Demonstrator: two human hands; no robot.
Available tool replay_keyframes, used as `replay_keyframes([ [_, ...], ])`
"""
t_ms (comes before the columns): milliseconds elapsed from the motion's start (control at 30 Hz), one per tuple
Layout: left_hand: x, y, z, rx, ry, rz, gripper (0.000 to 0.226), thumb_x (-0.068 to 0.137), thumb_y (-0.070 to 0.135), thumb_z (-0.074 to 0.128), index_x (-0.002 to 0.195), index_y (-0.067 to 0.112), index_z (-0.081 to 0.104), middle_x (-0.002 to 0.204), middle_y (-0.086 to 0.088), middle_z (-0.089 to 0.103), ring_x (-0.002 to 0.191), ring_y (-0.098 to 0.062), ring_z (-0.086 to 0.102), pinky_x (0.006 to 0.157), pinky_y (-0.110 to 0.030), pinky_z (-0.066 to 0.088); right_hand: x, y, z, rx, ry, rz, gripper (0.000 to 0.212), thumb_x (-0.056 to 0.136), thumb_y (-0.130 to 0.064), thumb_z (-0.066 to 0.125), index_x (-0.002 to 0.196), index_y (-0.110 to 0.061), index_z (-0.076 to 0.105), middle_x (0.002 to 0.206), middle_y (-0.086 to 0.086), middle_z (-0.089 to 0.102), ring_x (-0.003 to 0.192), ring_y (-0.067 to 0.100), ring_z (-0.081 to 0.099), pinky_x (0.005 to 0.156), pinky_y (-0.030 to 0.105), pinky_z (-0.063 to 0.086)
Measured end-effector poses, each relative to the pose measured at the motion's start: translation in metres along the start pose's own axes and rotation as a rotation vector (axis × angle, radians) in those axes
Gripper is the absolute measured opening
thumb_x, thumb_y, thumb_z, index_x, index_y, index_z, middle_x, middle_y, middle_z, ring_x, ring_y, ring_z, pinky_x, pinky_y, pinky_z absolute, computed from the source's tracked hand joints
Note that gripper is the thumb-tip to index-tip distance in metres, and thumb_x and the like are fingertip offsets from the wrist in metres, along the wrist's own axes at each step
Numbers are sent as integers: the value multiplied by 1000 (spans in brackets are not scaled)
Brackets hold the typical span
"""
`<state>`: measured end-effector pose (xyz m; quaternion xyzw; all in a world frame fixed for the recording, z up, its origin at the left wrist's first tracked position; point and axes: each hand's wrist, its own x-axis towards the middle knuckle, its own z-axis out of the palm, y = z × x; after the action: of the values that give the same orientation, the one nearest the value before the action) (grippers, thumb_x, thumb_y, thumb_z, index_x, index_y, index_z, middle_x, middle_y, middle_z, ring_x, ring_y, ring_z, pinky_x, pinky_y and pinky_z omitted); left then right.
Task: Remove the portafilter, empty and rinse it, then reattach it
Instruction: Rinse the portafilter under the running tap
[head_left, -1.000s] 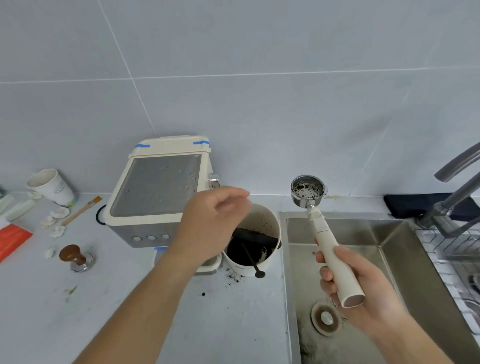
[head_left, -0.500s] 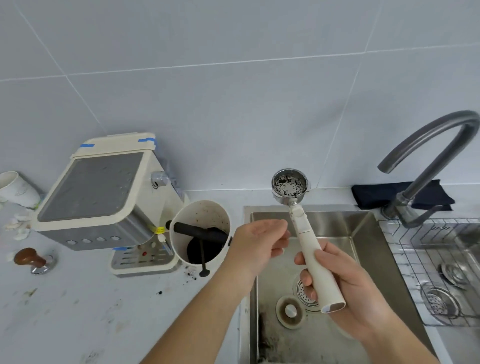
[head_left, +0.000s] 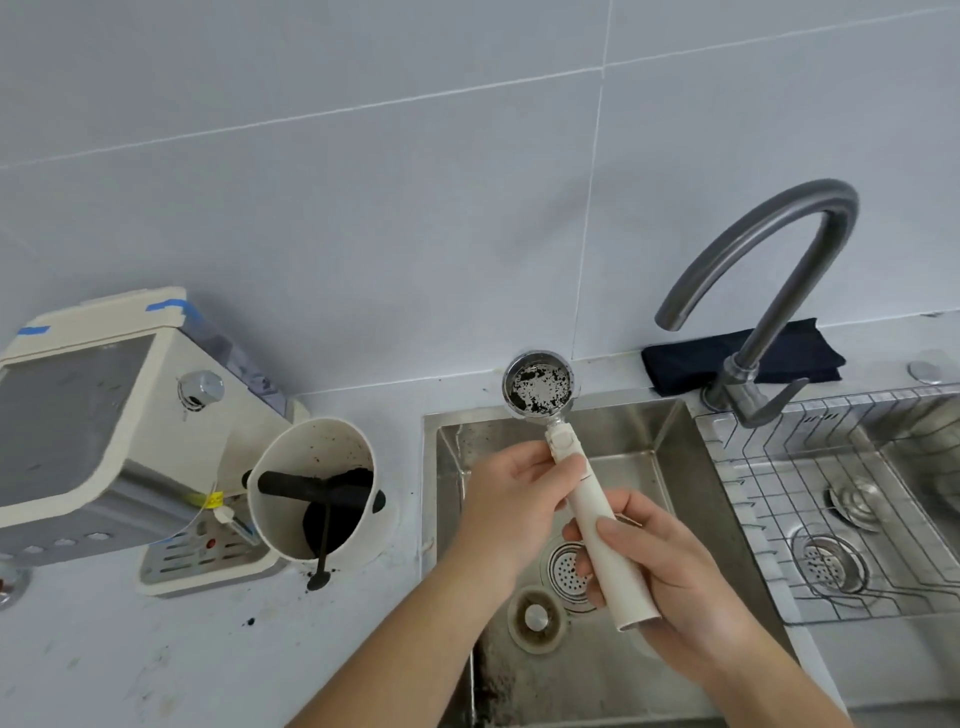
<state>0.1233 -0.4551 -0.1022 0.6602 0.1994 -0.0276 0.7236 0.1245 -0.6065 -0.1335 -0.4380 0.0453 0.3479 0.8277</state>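
Both hands grip the portafilter over the sink; the right hand wraps the lower handle; the left hand pinches its upper end; dark grounds cling inside the upturned basket, left of the tap.

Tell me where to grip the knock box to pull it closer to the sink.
Grip the knock box by its upper rim on the sink-facing side, coming from above and the right. It stands open-topped beside the espresso machine, whose body blocks the left, and the dark bar crosses inside.
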Motion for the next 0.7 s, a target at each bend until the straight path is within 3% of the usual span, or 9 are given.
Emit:
replay_keyframes([
  [100,6,-1,9,-31,-12,-18,9,85,11,70,92,10,76,78,4,76,77,-10,71,66,-15,51,1,-1,-12,-80,64,-12,30,70,-17,78,97,-6,74,83,14,67,67,22,64,53,32,53],
  [233,17,-4,19,-41,-27,-69,10,85,8,69,92,11,75,75,5,75,73,-8,69,68,-21,55,6,-3,-26,-211,118,-56,31,72,-21,78,101,-10,76,90,12,71,77,21,63,66,34,51],
  [367,29,-8,28,-45,-52,-134,7,86,8,68,89,6,75,72,0,73,71,-13,70,71,-29,59,9,-8,-42,-267,142,-134,39,70,-21,88,106,-11,77,91,12,74,79,20,68,68,28,55],
  [467,38,-9,33,-27,-67,-177,8,87,8,68,89,8,75,72,1,74,70,-11,69,71,-29,59,13,-22,-66,-387,353,-199,33,73,-25,81,105,-19,76,78,2,73,72,16,67,63,24,55],
  [567,46,-11,37,-9,-80,-201,8,87,6,67,86,7,75,72,-2,72,68,-11,68,68,-27,59,20,-46,-99,-729,571,-279,16,86,-27,72,98,-37,71,80,-13,73,67,1,66,63,18,50],
  [700,51,-16,42,38,-123,-212,9,86,3,66,85,7,75,73,-4,71,67,-12,67,67,-27,58,35,-74,-139,-1101,784,-419,23,88,-34,65,111,-32,67,96,-14,63,82,-2,61,68,16,43],
])
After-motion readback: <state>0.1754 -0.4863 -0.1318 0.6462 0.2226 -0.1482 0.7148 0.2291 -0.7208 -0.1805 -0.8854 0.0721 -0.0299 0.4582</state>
